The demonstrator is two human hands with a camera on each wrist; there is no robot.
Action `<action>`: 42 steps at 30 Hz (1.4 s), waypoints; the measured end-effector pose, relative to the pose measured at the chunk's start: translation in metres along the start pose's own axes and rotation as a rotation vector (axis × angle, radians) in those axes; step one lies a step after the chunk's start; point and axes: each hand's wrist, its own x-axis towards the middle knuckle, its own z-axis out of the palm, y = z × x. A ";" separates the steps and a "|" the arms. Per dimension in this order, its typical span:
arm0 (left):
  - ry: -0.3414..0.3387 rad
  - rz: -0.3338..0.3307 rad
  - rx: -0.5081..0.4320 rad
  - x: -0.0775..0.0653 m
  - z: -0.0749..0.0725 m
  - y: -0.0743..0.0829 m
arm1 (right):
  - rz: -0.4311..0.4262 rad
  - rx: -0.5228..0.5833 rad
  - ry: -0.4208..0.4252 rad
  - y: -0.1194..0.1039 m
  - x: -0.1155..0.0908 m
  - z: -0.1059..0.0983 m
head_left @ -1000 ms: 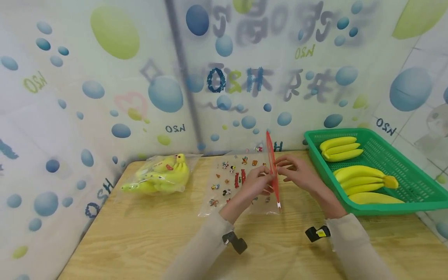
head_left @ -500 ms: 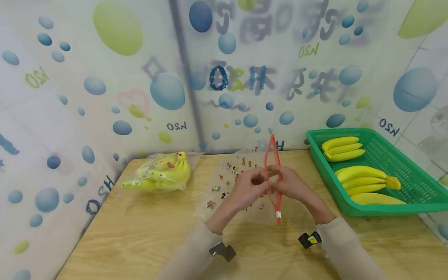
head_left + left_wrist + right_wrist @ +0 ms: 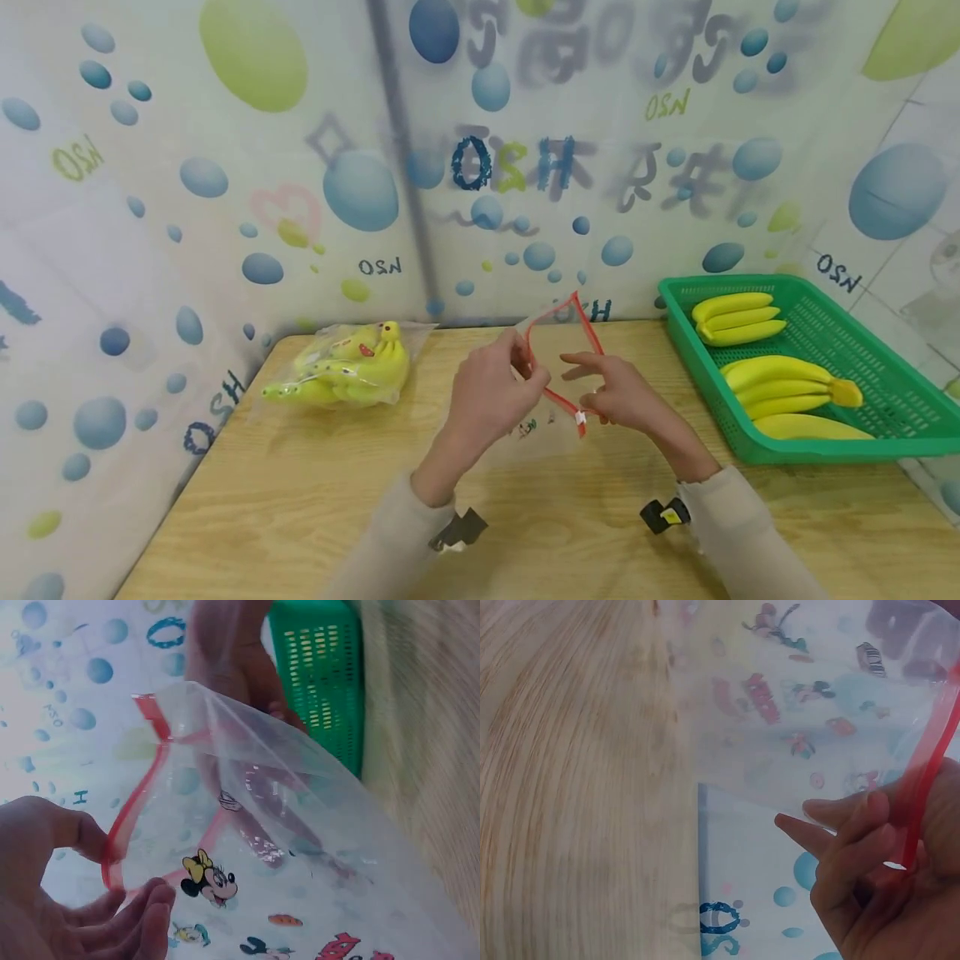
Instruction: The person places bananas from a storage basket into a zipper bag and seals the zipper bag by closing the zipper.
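A clear zip bag [image 3: 525, 429] with cartoon prints and a red zip strip [image 3: 590, 329] is held up over the table, its mouth spread wide. My left hand [image 3: 487, 383] pinches the strip on the left side of the mouth, thumb against fingers in the left wrist view. On the right side, my right hand [image 3: 622, 392] has its fingers loosely extended at the mouth, beside the white slider [image 3: 580, 417]. Through the film in the left wrist view, those fingers [image 3: 262, 840] show stretched out. In the right wrist view, the red strip crosses in front of the right hand [image 3: 885, 877].
At the right stands a green basket [image 3: 862, 456] with a small banana bunch [image 3: 738, 319], a larger bunch [image 3: 780, 379] and another yellow banana [image 3: 810, 427]. To the left, a clear bag of bananas [image 3: 352, 375] lies on the wooden table [image 3: 300, 508]. A patterned wall sheet [image 3: 450, 225] rises behind.
The bag's mouth went from nearly flat to wide open. My left hand drew its side leftward and up, while the right hand came to the mouth near the slider. The bag tilted up.
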 end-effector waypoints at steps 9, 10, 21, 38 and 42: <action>-0.224 0.207 0.496 -0.005 -0.005 -0.002 | -0.096 -0.017 -0.015 -0.007 -0.006 -0.002; -0.255 0.210 0.495 -0.004 -0.007 -0.004 | -0.103 -0.020 -0.017 -0.008 -0.007 -0.002; -0.147 0.387 0.525 0.012 -0.028 -0.032 | -0.125 -0.026 -0.076 -0.011 -0.011 -0.008; 0.087 0.667 0.469 0.017 -0.043 -0.032 | -0.032 -0.266 -0.039 -0.016 -0.007 -0.003; 0.167 0.694 0.517 0.015 -0.051 -0.028 | 0.013 -0.322 -0.038 -0.017 -0.007 -0.003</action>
